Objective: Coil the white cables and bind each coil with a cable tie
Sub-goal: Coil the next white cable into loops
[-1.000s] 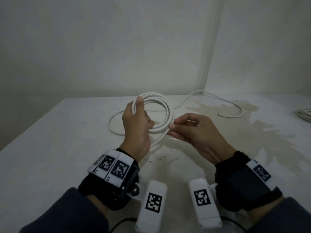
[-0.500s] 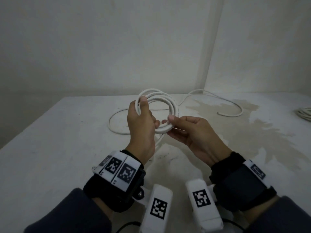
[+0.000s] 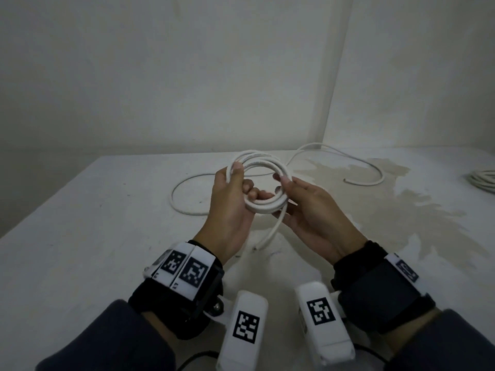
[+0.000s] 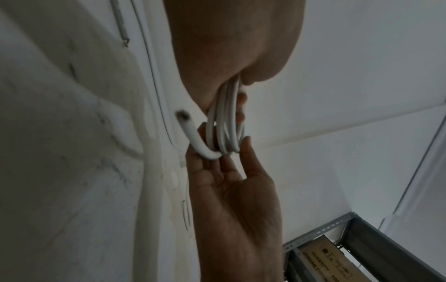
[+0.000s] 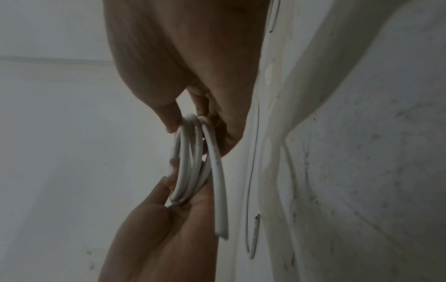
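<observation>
**Keep the loops stacked while the next turn goes on**

The coil [image 3: 257, 183] is held up between both hands, clear of the table [image 3: 93, 223]. The left hand [image 3: 230, 207] grips its left side: thumb pressed over the loops at the top, fingers curled through the middle. The right hand [image 3: 308, 210] pinches the right side, thumb on top and fingers beneath. A short cut end [image 3: 267, 234] hangs below the right fingers; beyond the left fingers the loose cable [image 3: 187, 194] trails on the table and runs on behind the coil.

To do this well, I would keep the left thumb clamped so the loops stay flat together, and let the right fingers draw in slack and lay each turn beside the last. The hanging end should be tucked against the coil before tying. No tie is in view. A second coil [image 3: 482, 180] lies well off beyond the right hand.
</observation>
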